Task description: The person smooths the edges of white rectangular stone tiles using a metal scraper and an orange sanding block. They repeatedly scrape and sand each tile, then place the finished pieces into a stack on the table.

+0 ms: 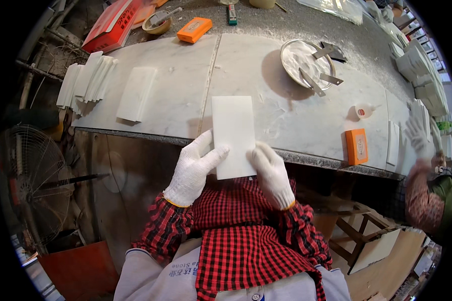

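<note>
Both of my hands wear white knit gloves and hold a white rectangular tile [232,131] at its near end. My left hand [193,168] grips the tile's lower left edge with the thumb on top. My right hand [272,173] grips the lower right corner. The tile's far half rests over the near edge of a white marble worktop [176,85], and its near end sticks out toward my body. Red checked sleeves and an apron cover my arms and lap.
A stack of white tiles [135,94] and a fanned bunch of tiles [85,80] lie at left. A metal bowl of white paste with scrapers [306,62] sits at back right. Orange blocks [356,146] [194,29], a small glue bottle [362,111], a fan [30,180], and another person's gloved hand [418,138].
</note>
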